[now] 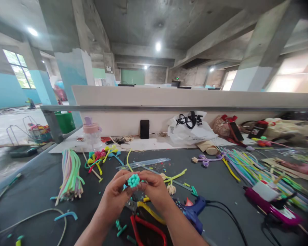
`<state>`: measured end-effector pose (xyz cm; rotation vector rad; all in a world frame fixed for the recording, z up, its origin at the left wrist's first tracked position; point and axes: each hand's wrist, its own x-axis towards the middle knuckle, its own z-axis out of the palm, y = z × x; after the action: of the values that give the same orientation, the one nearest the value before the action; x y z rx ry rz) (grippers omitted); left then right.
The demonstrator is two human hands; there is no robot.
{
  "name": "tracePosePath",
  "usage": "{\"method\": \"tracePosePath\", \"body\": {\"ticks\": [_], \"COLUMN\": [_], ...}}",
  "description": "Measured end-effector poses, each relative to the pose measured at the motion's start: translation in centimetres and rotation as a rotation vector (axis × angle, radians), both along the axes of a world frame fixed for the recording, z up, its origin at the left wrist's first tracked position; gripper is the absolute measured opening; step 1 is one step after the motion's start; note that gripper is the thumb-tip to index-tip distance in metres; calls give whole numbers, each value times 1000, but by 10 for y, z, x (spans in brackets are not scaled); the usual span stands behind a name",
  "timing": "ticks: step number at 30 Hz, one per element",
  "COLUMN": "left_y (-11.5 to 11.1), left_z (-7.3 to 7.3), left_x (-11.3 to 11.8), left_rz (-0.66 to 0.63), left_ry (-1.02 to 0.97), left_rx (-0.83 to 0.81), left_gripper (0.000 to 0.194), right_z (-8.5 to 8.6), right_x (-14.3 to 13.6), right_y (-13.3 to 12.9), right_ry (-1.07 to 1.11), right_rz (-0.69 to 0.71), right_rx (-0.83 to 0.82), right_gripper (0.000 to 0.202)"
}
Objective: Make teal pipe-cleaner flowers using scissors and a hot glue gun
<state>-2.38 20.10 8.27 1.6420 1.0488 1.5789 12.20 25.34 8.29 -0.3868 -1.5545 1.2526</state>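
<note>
From over here I see the turquoise cluster (133, 180) right in the grip, pinched between the fingertips of the left hand (115, 192) and the right hand (156, 192), with neither clearly nearer: the fingers close in on it from both sides. Its rounded face is turned up and back toward the wearer, so no long axis shows; if there is a stem, the fingers hide it and I can't tell which way it runs. It is a small, knobbly bunch of bright loops or beads, packed like a tight blossom, held above the dark counter (220, 186). Just below the grip, toward the wearer, lie pliers with one yellow and one red handle (150, 223); to the right of them sits a blue glue gun (195, 213), and a bundle of pastel stems (71, 174) lies off to the left of the grip
</note>
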Motion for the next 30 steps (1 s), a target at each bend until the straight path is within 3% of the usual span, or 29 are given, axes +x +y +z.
{"method": "tracePosePath", "body": {"ticks": [4,6,13,19,24,30], "left_y": [1,1,-6,-6,-5,-9], "left_z": [-4,-5,-2,-2,-7,-4], "left_x": [-4,-5,-1,5,14,20], "left_rz": [32,13,-62,55,153,201], "left_ry": [50,88,85,-33,-103,-88], "left_rx": [64,97,64,17,-4,7], "left_gripper": [24,26,46,49,36,20], "right_z": [1,1,0,4,-1,-3], "right_x": [3,3,-1,-3,-7,-10], "right_y": [-1,-2,-4,-6,-7,-10], "right_ry": [-20,23,28,-53,-62,-4], "right_rz": [245,277,91,-71,-121,-29], "right_rx": [-141,-172,-218,-68,-58,-175], "right_gripper": [21,23,14,10,6,15]}}
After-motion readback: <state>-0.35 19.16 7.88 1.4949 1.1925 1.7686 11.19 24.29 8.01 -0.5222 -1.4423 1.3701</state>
